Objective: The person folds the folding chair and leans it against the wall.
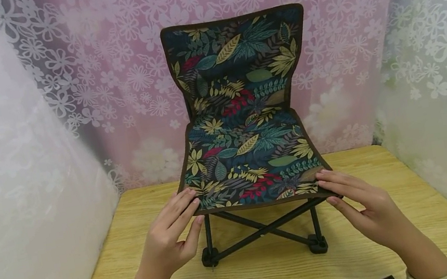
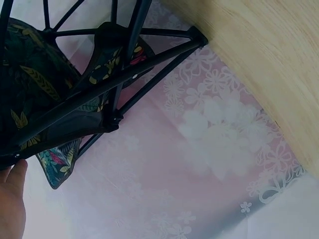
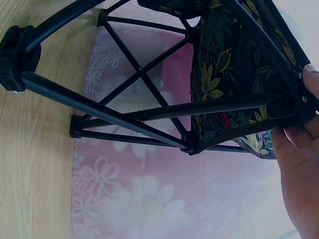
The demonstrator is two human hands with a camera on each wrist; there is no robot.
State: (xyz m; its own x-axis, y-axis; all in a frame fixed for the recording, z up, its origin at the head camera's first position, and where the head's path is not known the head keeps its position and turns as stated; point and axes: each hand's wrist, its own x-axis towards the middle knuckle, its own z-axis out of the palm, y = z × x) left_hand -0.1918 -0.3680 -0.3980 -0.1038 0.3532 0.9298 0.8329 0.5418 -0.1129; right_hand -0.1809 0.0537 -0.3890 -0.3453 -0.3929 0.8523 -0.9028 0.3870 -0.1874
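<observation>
Left hand (image 1: 167, 241) and right hand (image 1: 370, 209) pinch near corners of the folding chair (image 1: 248, 157); uneven pressing could skew its crossed struts (image 1: 266, 230), tipping it.

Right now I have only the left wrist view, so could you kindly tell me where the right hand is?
Observer: The right hand is at the near right corner of the seat.
Operator: Thank you; I see only part of the left hand, so where does the rest of it lie?
Observer: Its fingers lie on top of the seat, at the near left corner.
Operator: And what am I missing lower down, on the side nearest the person?
Observer: Both front feet stand on the table.
</observation>
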